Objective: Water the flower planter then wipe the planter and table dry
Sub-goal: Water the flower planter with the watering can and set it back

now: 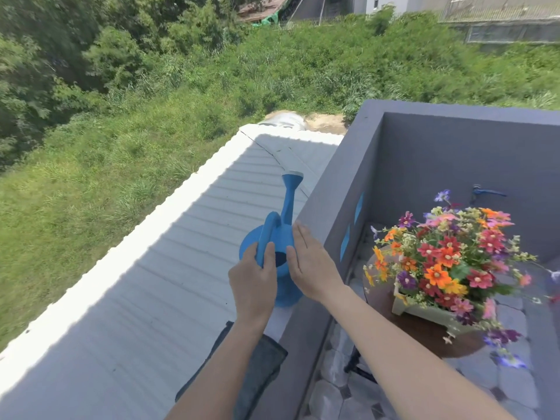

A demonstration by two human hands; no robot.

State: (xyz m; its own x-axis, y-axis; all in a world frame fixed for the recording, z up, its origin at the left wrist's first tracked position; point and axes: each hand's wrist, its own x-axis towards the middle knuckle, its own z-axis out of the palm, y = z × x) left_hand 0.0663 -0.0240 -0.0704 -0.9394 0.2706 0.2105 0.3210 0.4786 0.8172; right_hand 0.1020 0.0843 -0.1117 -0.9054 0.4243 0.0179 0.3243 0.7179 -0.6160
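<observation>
Planter (424, 310) is sitting on the round dark table (424, 338) at about 4 o'clock in view, inside the grey balcony wall (342, 204). It's a pale rectangular box, packed with red, orange, pink and purple flowers (448, 262); soil isn't showing and I can't tell whether it's wet.

Blue watering can (277, 250) is standing on the wall ledge near centre frame, spout pointing to 12 o'clock, out over the white corrugated roof (151, 283). Fill opening is facing the camera, dark inside, so water level is unreadable.

Left hand (253, 280) is wrapping its fingers around the can's handle in a closed grip. Right hand (312, 268) is lying flat and open against the can's right side, steadying it and gripping nothing.

Grey cloth (257, 374) is draped over the ledge at 6 o'clock, under the left forearm, ready for the wipe.

Step looks like picking up the can. How I'd do it:
- keeping the right palm on the body while lifting, as the weight is unknown
- swinging the spout from 12 towards 3 o'clock before tipping, so nothing is spilling on the roof
- pouring low among the stems, slowly; the box looks shallow and may be overflowing onto the table fast
</observation>
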